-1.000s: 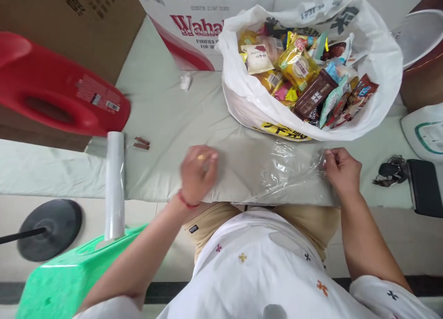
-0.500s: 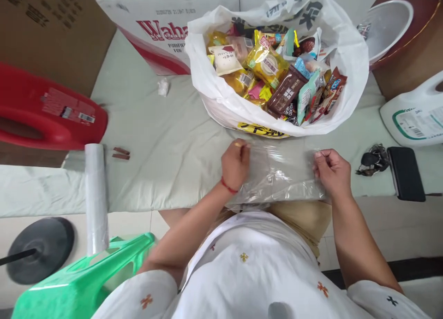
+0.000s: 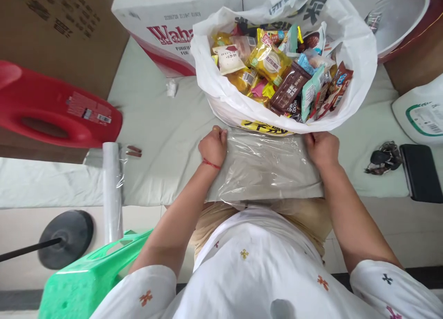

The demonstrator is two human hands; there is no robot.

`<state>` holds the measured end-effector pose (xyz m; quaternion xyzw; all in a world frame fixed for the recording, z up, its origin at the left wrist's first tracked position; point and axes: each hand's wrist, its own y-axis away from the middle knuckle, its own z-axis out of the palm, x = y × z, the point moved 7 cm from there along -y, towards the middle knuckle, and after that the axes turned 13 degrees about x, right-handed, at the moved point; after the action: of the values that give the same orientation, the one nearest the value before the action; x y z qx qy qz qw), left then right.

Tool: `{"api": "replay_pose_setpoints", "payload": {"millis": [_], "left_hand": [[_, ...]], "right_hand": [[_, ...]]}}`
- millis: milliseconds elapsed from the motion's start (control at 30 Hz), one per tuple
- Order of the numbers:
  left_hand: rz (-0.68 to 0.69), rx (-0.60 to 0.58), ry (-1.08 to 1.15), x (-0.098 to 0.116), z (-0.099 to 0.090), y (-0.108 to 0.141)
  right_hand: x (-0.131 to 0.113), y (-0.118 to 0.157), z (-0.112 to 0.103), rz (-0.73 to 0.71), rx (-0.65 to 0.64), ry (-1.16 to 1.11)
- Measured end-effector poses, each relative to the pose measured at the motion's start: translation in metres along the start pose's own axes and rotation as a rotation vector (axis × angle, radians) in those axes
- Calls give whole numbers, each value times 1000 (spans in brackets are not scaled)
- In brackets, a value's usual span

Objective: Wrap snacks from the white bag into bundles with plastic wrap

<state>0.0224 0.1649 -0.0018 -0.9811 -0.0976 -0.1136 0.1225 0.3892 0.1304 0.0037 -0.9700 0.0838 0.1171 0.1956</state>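
A clear plastic bag (image 3: 266,167) lies spread across the front of the cloth-covered table, its near edge hanging toward my lap. My left hand (image 3: 212,148), with a red string on the wrist, is closed on its far left corner. At the far right corner my right hand (image 3: 322,149) pinches the plastic, its fingertips partly hidden under the rim of a white shopping bag (image 3: 228,97). That bag stands just beyond my hands, wide open. Wrapped snacks (image 3: 270,61) in yellow, brown and pale green packets fill it.
Left are a red jug (image 3: 62,111), a roll of clear plastic (image 3: 111,190), brown scraps (image 3: 134,151) and a green stool (image 3: 79,273). A printed carton (image 3: 155,24) stands behind. On the right lie keys (image 3: 384,157), a black phone (image 3: 421,171) and a white jug (image 3: 422,111).
Both hands have moved away from me toward the shopping bag, the left one also leftward. The clear bag is now pulled wider and flatter. The view has shifted slightly.
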Motion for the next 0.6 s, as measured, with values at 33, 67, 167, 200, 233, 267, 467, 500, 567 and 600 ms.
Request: {"api": "replay_pose_setpoints", "payload": {"millis": [33,67,167,200,233,267,467,500,567,600], "left_hand": [[4,-7,-16,0,0,-1],[9,-13,-29,0,0,-1],[19,-30,-45,2,0,-1],[21,-35,-45,2,0,-1],[23,-37,-46,3,0,0],[25,-39,-47,3,0,0],[50,-41,-43,2,0,0],[55,-45,-39,2,0,-1],[67,-50,-24,1,1,-3],[72,-49,-13,0,1,-4]], "right_hand": [[4,1,-10,4,13,11],[4,5,-25,-5,43,3],[-33,36,-85,-113,240,-128],[-56,51,-105,-191,321,-211],[-86,67,-119,-325,337,-322],[-119,84,-128,-503,306,-458],[-221,131,-68,-947,-115,-549],[-224,139,-53,-1004,-209,-538],[-221,161,-35,-1109,-360,-548],[-218,173,-32,-1137,-405,-567]]}}
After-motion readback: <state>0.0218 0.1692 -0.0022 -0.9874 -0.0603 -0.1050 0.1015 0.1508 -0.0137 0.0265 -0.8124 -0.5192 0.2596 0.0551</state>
